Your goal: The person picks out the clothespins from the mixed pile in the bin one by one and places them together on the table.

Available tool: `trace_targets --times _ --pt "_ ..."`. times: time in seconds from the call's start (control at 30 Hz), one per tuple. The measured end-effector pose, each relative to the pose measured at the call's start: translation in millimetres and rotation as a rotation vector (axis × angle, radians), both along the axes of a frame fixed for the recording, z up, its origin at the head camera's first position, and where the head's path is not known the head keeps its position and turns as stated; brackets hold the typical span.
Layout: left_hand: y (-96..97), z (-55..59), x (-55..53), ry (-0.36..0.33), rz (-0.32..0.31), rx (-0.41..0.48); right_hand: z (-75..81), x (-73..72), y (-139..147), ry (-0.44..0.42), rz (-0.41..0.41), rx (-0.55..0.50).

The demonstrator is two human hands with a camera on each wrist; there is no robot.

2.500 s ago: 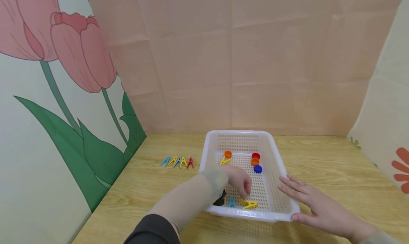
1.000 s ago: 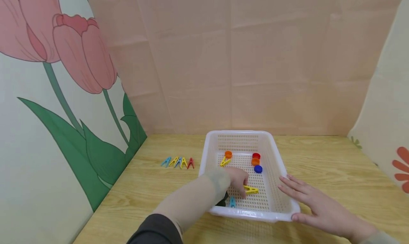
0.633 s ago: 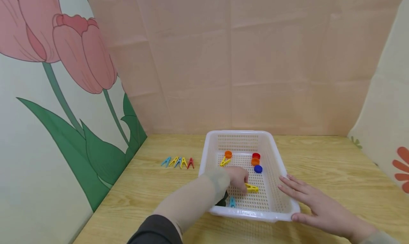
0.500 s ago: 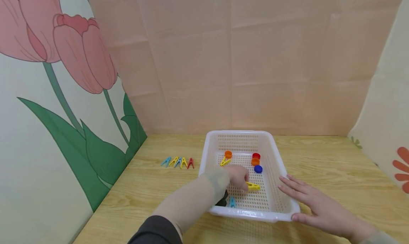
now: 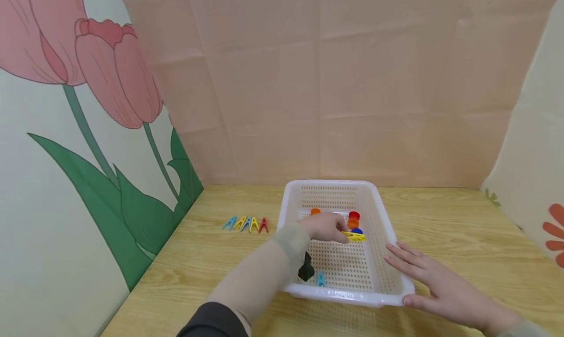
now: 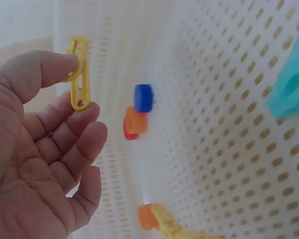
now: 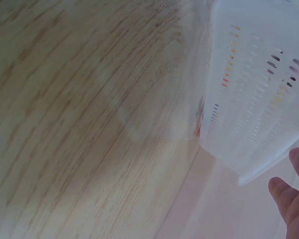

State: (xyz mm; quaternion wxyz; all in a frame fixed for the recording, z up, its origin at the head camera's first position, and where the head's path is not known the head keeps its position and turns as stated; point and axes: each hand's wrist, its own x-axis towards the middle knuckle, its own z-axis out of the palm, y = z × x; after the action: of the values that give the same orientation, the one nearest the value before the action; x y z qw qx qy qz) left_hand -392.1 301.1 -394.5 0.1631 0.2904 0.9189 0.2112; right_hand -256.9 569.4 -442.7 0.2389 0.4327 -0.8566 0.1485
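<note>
My left hand (image 5: 323,227) pinches a yellow clothespin (image 5: 354,236) between thumb and fingers, raised inside the white perforated basket (image 5: 288,200). In the left wrist view the clothespin (image 6: 81,74) points upward from the fingertips. A light-blue clothespin (image 5: 321,279) lies near the basket's front wall. Another yellow clothespin (image 6: 164,221) lies beside an orange cap (image 6: 147,216); in the head view my hand hides this clothespin. My right hand (image 5: 434,283) touches the basket's right rim with its fingers extended.
Along the basket's right side sit a red cap (image 5: 354,215), an orange cap (image 5: 353,223) and a blue cap (image 5: 357,231). Several coloured clothespins (image 5: 245,224) stand in a row on the wooden table (image 5: 211,258), left of the basket. Behind rises a beige backdrop (image 5: 343,107).
My left hand has taken hold of the yellow clothespin from near the basket's front and moved it farther back, toward the blue cap. The right hand stays at the rim.
</note>
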Motion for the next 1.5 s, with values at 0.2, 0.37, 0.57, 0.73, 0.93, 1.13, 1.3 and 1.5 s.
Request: trace_targets --times 0.2,0.37,0.57,0.73,0.93,1.13,1.3,1.5 --pt "-10.7 10.1 -2.6 -0.004 0.018 0.082 -1.3 -1.2 0.7 0.011 0.012 -0.012" --pt "-22.5 21.5 -3.7 -0.034 0.019 0.176 0.0 0.9 0.7 -0.013 -0.022 0.023" --pt "-36.8 30.4 -8.2 0.035 0.032 0.191 0.0 0.9 2.3 -0.053 -0.056 0.061" --pt "-50.1 34.4 -14.5 0.037 0.062 0.247 -0.8 -2.6 5.5 -0.054 -0.058 0.067" --pt "-64.9 39.0 -15.6 0.012 0.082 0.342 -1.0 -6.7 9.2 -0.055 -0.056 0.074" --pt "-80.3 39.6 -13.8 0.004 0.154 0.398 -2.1 -9.6 10.6 -0.055 -0.039 0.055" --pt "-96.9 39.6 -10.2 0.0 0.236 0.436 -2.1 -10.3 9.4 -0.028 -0.005 0.021" --pt "-118.1 38.9 -3.2 0.021 0.284 0.523 -4.5 -11.7 10.9 -0.012 0.001 0.017"
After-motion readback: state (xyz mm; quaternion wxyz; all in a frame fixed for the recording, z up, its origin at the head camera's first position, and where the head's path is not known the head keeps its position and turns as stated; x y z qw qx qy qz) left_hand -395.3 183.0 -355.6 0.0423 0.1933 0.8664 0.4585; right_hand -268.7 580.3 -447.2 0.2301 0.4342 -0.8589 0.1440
